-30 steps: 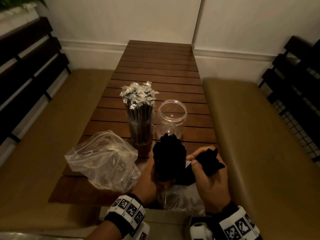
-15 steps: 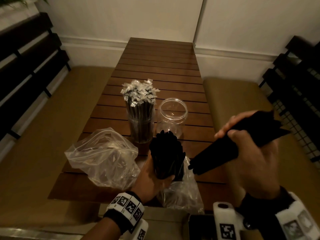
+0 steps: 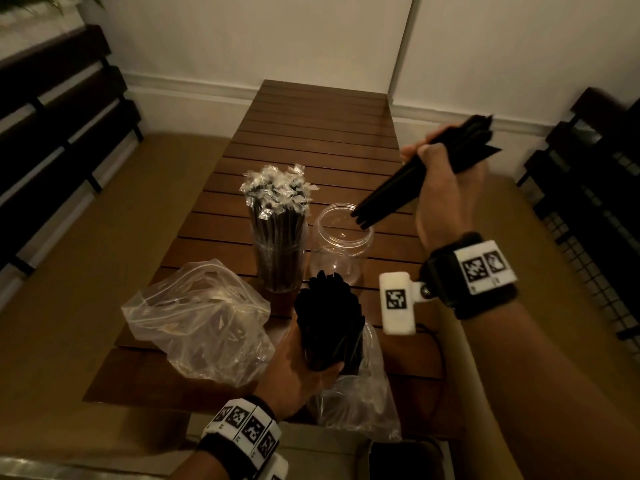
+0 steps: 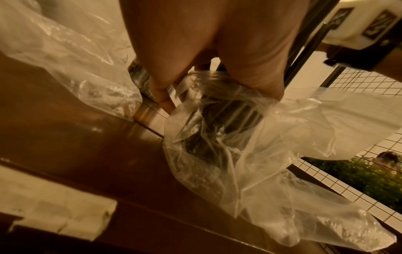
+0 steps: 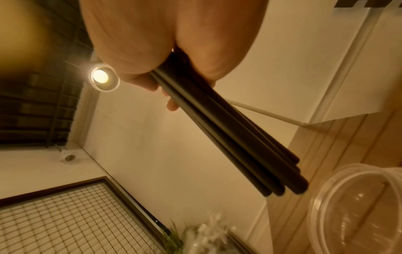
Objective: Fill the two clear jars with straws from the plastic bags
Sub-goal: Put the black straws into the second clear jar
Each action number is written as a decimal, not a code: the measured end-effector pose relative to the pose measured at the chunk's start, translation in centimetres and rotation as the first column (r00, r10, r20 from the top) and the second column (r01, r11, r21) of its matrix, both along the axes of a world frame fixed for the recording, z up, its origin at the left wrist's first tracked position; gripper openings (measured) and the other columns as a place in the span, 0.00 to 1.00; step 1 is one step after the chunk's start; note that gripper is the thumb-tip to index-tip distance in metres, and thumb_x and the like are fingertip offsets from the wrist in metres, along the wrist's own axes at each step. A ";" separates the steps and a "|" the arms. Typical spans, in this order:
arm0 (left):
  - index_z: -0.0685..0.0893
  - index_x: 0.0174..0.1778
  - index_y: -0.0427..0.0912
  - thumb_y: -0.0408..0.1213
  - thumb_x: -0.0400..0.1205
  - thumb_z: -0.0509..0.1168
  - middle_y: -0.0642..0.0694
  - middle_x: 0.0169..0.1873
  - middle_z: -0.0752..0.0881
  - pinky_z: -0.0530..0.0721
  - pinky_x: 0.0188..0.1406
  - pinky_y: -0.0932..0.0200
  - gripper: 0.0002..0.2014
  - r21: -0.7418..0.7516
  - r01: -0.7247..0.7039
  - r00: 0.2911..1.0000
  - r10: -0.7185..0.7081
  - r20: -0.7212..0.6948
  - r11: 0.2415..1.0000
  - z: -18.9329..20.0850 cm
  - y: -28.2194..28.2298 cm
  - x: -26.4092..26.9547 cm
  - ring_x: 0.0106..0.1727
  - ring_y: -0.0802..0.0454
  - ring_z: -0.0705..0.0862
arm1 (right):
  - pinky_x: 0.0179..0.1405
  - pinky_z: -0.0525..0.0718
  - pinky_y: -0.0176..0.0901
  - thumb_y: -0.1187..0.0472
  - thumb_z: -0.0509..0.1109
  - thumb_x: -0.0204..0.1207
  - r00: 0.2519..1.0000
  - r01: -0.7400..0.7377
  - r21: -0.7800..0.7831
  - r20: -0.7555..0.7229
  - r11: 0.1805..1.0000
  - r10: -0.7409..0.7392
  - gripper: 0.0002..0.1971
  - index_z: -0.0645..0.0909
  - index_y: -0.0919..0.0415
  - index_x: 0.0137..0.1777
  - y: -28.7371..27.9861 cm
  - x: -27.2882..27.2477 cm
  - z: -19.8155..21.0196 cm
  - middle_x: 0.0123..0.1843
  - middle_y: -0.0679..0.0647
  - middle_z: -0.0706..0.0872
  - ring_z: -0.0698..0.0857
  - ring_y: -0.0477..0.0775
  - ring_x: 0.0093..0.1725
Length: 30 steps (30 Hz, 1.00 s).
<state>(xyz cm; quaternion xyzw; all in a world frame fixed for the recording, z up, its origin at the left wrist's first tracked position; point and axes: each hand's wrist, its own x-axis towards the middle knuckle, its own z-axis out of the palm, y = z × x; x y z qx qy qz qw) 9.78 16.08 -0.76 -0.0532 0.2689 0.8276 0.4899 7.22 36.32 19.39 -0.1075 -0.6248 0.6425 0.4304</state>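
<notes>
No writing can be read, only black-and-white square markers on the wristbands [image 3: 247, 432]. On the desk [image 3: 322, 140], the left hand [image 3: 298, 370] has its fingers wrapped round black straws [image 3: 329, 327] standing in a plastic bag [image 3: 360, 403], beside an emptied bag [image 3: 194, 327]. Farther off, a full jar [image 3: 278, 261] holds wrapped straws, and the right hand [image 3: 446, 181] clamps a bundle [image 3: 388, 199] with its tips at the empty jar [image 3: 341, 251].

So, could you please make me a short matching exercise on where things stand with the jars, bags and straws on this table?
Things:
1. Left jar
2. Right jar
3. Left bag
4. Right hand

States:
A. grips a slanted bundle of black straws
B. lies crumpled on the table
C. packed with wrapped straws
D. holds no straws yet

Pairs: 1-C, 2-D, 3-B, 4-A
</notes>
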 end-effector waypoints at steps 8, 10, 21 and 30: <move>0.81 0.62 0.51 0.47 0.46 0.89 0.40 0.62 0.85 0.91 0.43 0.45 0.46 -0.071 -0.020 0.992 0.011 -0.129 0.997 0.6 0.2 0.5 0.57 0.41 0.88 | 0.57 0.82 0.46 0.60 0.73 0.73 0.977 -0.050 0.071 0.211 0.996 0.034 0.06 0.80 0.54 0.47 0.6 -4.6 -5.5 0.52 0.60 0.88 0.88 0.58 0.56; 0.83 0.58 0.50 0.45 0.73 0.75 0.39 0.59 0.86 0.91 0.41 0.47 0.18 -0.075 -0.050 0.996 0.045 -0.073 0.996 1.2 0.0 0.6 0.51 0.42 0.90 | 0.56 0.82 0.46 0.64 0.74 0.75 0.959 -0.065 0.054 0.279 0.996 0.047 0.08 0.79 0.50 0.46 0.8 -4.8 -7.1 0.48 0.53 0.87 0.88 0.57 0.55; 0.87 0.53 0.50 0.43 0.45 0.89 0.43 0.53 0.89 0.91 0.40 0.44 0.37 -0.091 -0.068 0.989 0.055 -0.138 0.993 1.1 -0.5 0.6 0.49 0.42 0.92 | 0.57 0.87 0.67 0.58 0.72 0.74 0.864 -0.140 0.187 0.502 0.972 0.028 0.04 0.80 0.50 0.45 0.3 -3.6 -11.6 0.44 0.51 0.87 0.88 0.56 0.49; 0.82 0.61 0.49 0.42 0.58 0.83 0.35 0.70 0.80 0.91 0.45 0.43 0.35 -0.145 -0.050 0.989 0.029 -0.148 0.988 1.1 -0.5 0.5 0.56 0.40 0.89 | 0.56 0.85 0.37 0.58 0.80 0.73 0.866 -0.163 0.233 0.499 0.959 0.026 0.15 0.81 0.49 0.56 0.7 -2.6 -11.2 0.54 0.42 0.88 0.87 0.38 0.55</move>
